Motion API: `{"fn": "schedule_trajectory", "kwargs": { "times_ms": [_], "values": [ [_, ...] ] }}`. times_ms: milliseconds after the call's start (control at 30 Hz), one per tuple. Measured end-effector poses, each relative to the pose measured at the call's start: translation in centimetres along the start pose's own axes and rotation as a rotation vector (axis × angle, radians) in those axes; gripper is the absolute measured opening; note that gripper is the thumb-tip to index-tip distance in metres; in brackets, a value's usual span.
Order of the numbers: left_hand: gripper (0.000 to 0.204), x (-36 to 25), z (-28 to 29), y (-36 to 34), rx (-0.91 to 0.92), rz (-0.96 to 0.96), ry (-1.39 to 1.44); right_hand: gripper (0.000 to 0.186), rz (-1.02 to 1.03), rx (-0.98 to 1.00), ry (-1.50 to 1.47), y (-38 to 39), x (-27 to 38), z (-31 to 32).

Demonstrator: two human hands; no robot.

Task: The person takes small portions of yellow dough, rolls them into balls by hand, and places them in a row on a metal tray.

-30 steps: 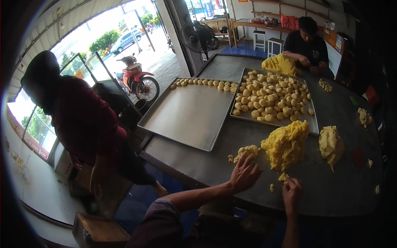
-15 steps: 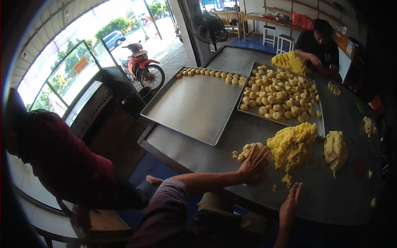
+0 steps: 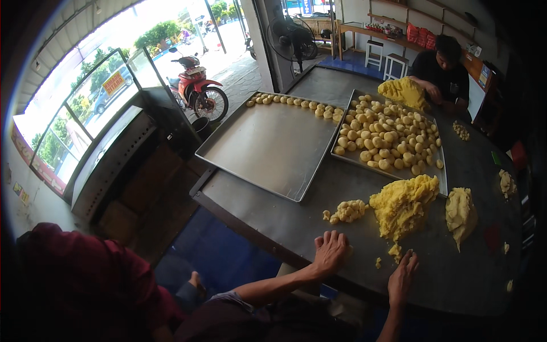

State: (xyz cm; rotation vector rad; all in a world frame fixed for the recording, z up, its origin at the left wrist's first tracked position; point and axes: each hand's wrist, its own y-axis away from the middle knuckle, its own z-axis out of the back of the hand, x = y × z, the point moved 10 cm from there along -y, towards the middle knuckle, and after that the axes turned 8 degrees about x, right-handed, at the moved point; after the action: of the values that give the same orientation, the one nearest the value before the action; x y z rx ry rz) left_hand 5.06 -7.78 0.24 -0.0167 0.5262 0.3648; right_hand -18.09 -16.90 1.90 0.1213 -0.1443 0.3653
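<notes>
Near the table's front edge, my left hand (image 3: 332,252) has its fingers curled down, with what is under them mostly hidden. My right hand (image 3: 403,273) has its fingers extended beside small yellow crumbs (image 3: 394,249). Above my right hand sits a large crumbly yellow dough mound (image 3: 404,202). A cluster of pale small dough pieces (image 3: 347,212) lies to its left, a smooth pale dough lump (image 3: 460,215) to its right. Behind are a metal tray with a row of dough balls along its far edge (image 3: 262,148) and another tray heaped with dough balls (image 3: 387,137).
A co-worker in black (image 3: 456,74) works at the far right beside another yellow mound (image 3: 400,92). A person in maroon (image 3: 97,279) is low at my left. A metal oven-like unit (image 3: 111,159) stands left of the steel table (image 3: 250,211). A fan (image 3: 290,39) and red motorbike (image 3: 191,91) are behind.
My left hand has moved down off the pale pieces and its spread fingers have curled. The person in maroon has moved and bent lower at the left.
</notes>
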Motion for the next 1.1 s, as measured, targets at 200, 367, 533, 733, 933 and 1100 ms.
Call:
{"fn": "schedule_trajectory", "kwargs": {
  "times_ms": [200, 367, 533, 733, 933, 1100],
  "values": [
    [0.029, -1.0, -0.2, 0.3, 0.030, 0.025, 0.858, 0.056, 0.059, -0.018, -0.196, 2.5, 0.1, 1.9],
    [0.031, -6.4, -2.1, 0.2, 0.100, -0.181, 0.781, 0.043, 0.213, -0.163, -0.630, 3.2, 6.0, 2.8],
    [0.027, -4.9, -0.1, -0.8, 0.217, -0.118, 0.984, 0.035, 0.262, -0.142, -0.838, 2.0, 6.5, 3.8],
    [0.027, -1.5, -3.0, -0.9, 0.036, -0.314, 0.514, 0.033, 0.387, -0.084, -0.932, 2.4, 10.1, 3.2],
    [0.034, -2.6, -3.6, -0.2, 0.143, -0.205, 0.361, 0.031, 0.439, -0.145, -0.557, 3.2, 10.7, 2.5],
    [0.031, -3.1, -2.6, -0.1, 0.211, -0.322, 0.572, 0.044, 0.498, -0.082, -0.798, 3.3, 10.6, 4.7]
  ]
}}
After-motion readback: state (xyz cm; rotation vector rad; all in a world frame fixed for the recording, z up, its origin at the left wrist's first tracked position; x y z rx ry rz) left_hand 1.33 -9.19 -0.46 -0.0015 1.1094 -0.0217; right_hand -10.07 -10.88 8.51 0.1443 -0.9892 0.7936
